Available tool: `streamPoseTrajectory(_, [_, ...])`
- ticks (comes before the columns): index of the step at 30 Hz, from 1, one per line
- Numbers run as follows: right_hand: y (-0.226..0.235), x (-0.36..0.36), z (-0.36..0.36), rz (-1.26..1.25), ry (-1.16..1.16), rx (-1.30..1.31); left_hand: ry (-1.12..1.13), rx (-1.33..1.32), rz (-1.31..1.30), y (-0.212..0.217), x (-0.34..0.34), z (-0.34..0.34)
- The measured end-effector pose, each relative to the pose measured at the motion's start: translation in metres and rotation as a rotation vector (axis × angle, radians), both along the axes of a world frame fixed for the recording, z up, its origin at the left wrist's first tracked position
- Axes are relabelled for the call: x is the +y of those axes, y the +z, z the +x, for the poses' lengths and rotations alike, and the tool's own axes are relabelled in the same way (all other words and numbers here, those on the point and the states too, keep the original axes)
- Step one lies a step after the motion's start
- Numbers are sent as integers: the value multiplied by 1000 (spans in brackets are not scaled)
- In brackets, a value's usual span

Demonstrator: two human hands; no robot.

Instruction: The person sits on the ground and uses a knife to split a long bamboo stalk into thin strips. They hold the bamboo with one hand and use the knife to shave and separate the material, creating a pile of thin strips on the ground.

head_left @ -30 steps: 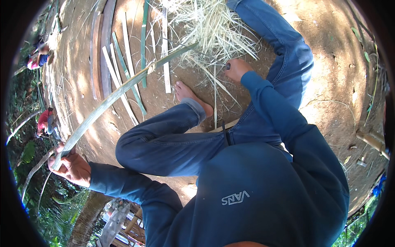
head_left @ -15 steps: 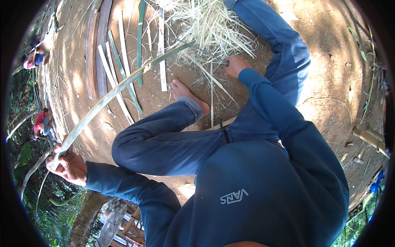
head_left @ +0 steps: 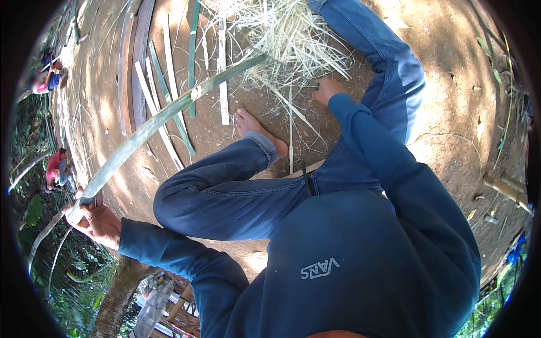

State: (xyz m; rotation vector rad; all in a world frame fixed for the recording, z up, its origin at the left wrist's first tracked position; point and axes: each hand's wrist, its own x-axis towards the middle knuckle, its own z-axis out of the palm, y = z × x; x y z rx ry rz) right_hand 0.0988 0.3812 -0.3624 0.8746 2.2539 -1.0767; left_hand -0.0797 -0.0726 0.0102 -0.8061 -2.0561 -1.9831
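Head view: my left hand [head_left: 97, 221] is clamped on the long bamboo strip [head_left: 163, 117] at its near end; my right hand [head_left: 328, 89] seems closed at its far tip among shavings [head_left: 287, 34]. I'd keep it taut.

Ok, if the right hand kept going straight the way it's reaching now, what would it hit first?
Most likely the pile of dry straw-like shavings on the dirt ground. The right hand points up toward it, already at its edge beside the long green bamboo strip, though depth is unclear.

Cut strips [head_left: 169, 90] on dirt, shavings pile [head_left: 287, 34].
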Motion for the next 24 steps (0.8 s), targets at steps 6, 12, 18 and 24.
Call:
streamPoseTrajectory(6, [15, -9, 3, -2, 181, 157, 85, 18, -29, 0, -2, 5])
streamPoseTrajectory(12, [-6, -4, 1, -15, 7, 30, 187, 31, -14, -7, 11, 3])
streamPoseTrajectory(18, [18, -12, 2, 4, 187, 148, 226, 42, -14, -6, 9, 8])
streamPoseTrajectory(24, [-5, -2, 0, -8, 16, 44, 139, 20, 30, -9, 8, 8])
